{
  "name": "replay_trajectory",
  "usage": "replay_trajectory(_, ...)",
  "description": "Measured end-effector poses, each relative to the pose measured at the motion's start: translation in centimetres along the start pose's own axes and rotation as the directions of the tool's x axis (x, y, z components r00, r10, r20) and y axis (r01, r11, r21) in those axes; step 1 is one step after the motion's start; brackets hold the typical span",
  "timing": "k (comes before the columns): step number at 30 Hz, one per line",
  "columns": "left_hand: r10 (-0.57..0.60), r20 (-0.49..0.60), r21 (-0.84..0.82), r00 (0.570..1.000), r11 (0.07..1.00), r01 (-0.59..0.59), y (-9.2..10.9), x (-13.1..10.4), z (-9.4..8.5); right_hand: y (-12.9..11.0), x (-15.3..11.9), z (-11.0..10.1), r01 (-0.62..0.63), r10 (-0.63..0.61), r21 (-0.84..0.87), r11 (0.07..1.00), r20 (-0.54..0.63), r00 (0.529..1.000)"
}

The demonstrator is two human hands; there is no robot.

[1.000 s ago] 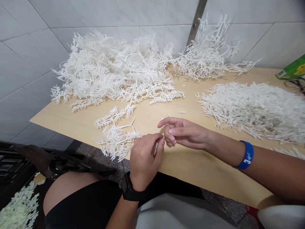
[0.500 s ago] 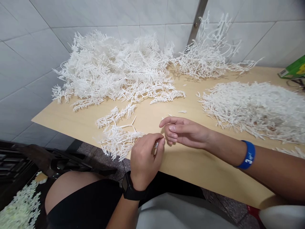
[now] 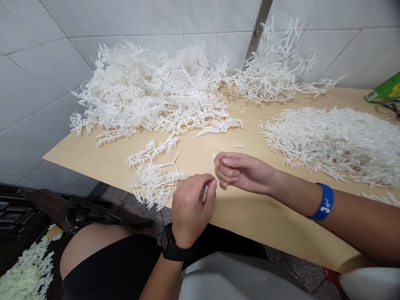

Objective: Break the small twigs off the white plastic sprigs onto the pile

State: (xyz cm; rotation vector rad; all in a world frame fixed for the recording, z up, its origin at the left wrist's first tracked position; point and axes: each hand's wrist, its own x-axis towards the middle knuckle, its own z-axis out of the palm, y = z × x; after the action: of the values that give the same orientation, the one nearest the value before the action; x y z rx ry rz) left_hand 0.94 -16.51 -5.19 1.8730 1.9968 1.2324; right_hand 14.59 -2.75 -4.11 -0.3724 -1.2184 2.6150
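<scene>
My left hand (image 3: 192, 204), with a black watch on its wrist, is closed near the table's front edge. A white plastic foliage sprig (image 3: 156, 179) runs into its fingers, and a bit of white shows between thumb and forefinger. Just right of it, my right hand (image 3: 233, 168) is raised over the table with its fingers curled in and a blue band on the wrist. A tiny white bit (image 3: 213, 156) shows by its forefinger tip; whether it is held I cannot tell. The hands are apart.
A large heap of white plastic foliage (image 3: 150, 91) lies at the back left. Bare white branching stems (image 3: 275, 75) lean on the tiled wall. Loose white pieces (image 3: 337, 143) form a pile at right, near a green box (image 3: 384, 89). Pale foliage (image 3: 28, 271) sits low at left.
My right hand has shifted slightly to the right, away from the left, and its fingers have curled more. The left hand has stayed almost still with the sprig.
</scene>
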Motion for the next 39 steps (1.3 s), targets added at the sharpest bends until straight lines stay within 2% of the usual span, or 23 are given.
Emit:
replay_trajectory(5,-0.003,-0.002,-0.004,1.000,1.000,0.003,0.1,0.0,0.0,-0.1,0.0,0.1,-0.021,0.021,0.004,1.000,-0.017,1.000)
replay_trajectory(10,-0.018,-0.036,-0.090,0.999,0.996,0.015,0.1,0.0,-0.3,-0.2,0.1,0.2,-0.013,0.012,-0.026,1.000,-0.022,1.000)
replay_trajectory(15,-0.062,-0.077,-0.180,0.995,0.982,0.048,0.1,0.1,-0.7,0.6,0.1,0.5,0.093,-0.102,-0.160,0.983,-0.049,0.994)
replay_trajectory(19,-0.075,-0.105,-0.222,0.992,0.974,0.050,0.0,0.1,-0.7,1.4,0.1,1.1,0.184,-0.248,-0.415,0.891,-0.105,0.963)
replay_trajectory(22,-0.075,-0.127,-0.252,0.989,0.967,0.041,-0.1,0.2,-0.4,1.6,0.0,1.8,0.174,-0.312,-0.616,0.768,-0.123,0.942)
replay_trajectory(25,-0.075,-0.158,-0.208,0.985,0.977,0.041,-0.2,0.3,-0.2,1.5,-0.1,2.3,0.151,-0.348,-0.729,0.668,-0.126,0.929)
replay_trajectory(30,-0.023,-0.178,-0.105,0.984,0.994,0.005,-0.1,0.3,0.0,1.4,-0.1,2.4,0.144,-0.362,-0.792,0.594,-0.103,0.926)
replay_trajectory(35,0.044,-0.188,-0.039,0.981,0.998,-0.052,0.0,0.5,-0.1,1.2,-0.1,2.2,0.156,-0.359,-0.788,0.595,-0.087,0.929)
replay_trajectory(39,0.057,-0.150,-0.047,0.987,0.997,-0.064,0.0,0.5,-0.1,1.1,-0.2,2.2,0.151,-0.337,-0.800,0.581,-0.068,0.939)
